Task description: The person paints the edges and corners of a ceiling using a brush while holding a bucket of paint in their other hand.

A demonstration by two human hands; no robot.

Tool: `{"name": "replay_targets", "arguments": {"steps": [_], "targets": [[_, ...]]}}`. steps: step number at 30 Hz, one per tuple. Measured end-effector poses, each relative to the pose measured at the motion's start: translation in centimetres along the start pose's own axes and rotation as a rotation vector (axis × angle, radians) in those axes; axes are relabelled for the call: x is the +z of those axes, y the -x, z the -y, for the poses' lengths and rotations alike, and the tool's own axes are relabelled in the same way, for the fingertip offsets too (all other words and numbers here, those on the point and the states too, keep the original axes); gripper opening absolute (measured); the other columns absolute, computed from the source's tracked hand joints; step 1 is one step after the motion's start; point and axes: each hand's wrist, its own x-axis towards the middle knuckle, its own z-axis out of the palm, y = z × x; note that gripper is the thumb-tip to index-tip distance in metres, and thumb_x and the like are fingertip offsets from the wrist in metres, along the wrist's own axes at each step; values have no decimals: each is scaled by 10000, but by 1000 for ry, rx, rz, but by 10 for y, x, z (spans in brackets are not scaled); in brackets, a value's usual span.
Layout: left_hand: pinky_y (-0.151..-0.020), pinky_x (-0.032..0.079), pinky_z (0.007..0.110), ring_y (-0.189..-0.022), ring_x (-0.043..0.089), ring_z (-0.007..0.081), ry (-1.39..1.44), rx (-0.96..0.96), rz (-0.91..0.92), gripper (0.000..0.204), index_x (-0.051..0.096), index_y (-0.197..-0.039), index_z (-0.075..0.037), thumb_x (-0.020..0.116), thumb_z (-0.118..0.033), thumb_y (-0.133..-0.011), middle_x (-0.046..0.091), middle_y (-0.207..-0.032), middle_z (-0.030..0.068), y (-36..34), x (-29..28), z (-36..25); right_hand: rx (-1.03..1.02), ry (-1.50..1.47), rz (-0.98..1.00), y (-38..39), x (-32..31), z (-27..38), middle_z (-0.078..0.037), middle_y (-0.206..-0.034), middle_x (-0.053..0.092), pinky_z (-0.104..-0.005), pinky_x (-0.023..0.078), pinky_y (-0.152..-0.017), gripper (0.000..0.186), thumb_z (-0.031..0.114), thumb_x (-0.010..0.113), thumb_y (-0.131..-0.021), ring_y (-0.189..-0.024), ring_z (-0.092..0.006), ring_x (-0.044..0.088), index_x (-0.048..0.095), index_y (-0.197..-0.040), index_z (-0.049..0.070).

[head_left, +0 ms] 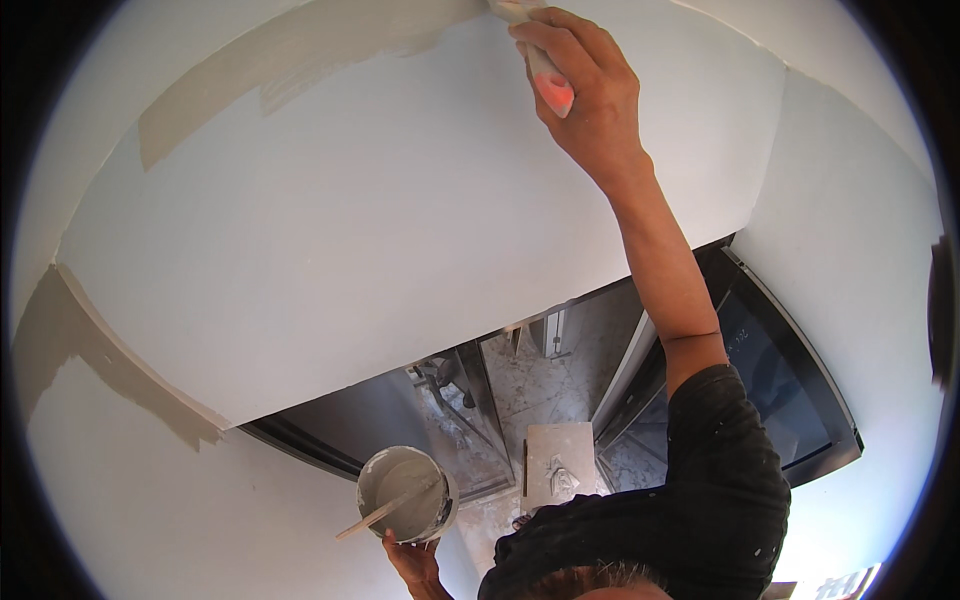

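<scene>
High up against the pale wall (420, 200), my right hand (597, 90) is closed round the handle of a paintbrush (550, 85) with a red handle end. The brush head is partly cut off by the upper edge of the view, so its bristles are hard to make out. To its left runs a beige-grey coated band (300, 60) with a ragged lower edge. Low in the view, my left hand (413, 562) supports a bucket (449, 500) from below, its fingers against the side. Inside lies a grey paste (395, 480); a wooden stick (385, 514) leans in it and sticks out over the rim.
Another grey coated band (120, 355) follows the edge of the left wall. Below the wall is a dark-framed doorway with an open glass door (780, 370) at right. A board-topped stand (541, 440) with a crumpled item (562, 478) is below, over a stained floor (530, 385).
</scene>
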Motion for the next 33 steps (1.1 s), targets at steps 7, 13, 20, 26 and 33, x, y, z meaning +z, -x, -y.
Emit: {"name": "replay_targets", "arguments": {"steps": [7, 13, 20, 26, 33], "targets": [[-973, 521, 591, -1355, 466, 417, -8, 11, 5, 960, 295, -1570, -137, 684, -582, -814, 328, -1579, 184, 5, 7, -4, 26, 12, 45, -2, -8, 0, -159, -1196, 674, -381, 605, -856, 316, -19, 741, -829, -1036, -287, 678, 672, -1132, 37], [-962, 529, 588, -1351, 469, 411, -13, 7, -11, 959, 296, -1570, -139, 682, -587, -816, 346, -1563, 183, 5, 8, -4, 51, 32, 81, -3, -12, 2, -156, -1200, 673, -381, 600, -865, 323, -16, 750, -820, -1045, -287, 678, 672, -1130, 38], [-959, 530, 590, -1349, 471, 411, -3, 0, -25, 971, 296, -1570, -140, 692, -590, -807, 348, -1561, 185, 0, 2, 0, 13, 15, 35, 1, -10, -8, -155, -1188, 672, -384, 599, -855, 298, -7, 746, -830, -1038, -285, 679, 668, -1114, 37], [-960, 529, 590, -1348, 471, 414, 2, 7, -6, 952, 296, -1573, -156, 685, -582, -815, 351, -1562, 181, 3, 6, -3, 2, 21, 22, 0, -12, -11, -154, -1180, 671, -384, 600, -855, 288, -1, 744, -834, -1038, -292, 679, 667, -1109, 36], [-975, 519, 596, -1351, 469, 413, 6, -4, 3, 933, 304, -1569, -163, 682, -572, -821, 352, -1564, 175, 0, 0, -1, 11, 19, 33, 1, -18, -14, -164, -1183, 672, -385, 599, -863, 291, -4, 746, -830, -1055, -296, 674, 672, -1109, 30]]}}
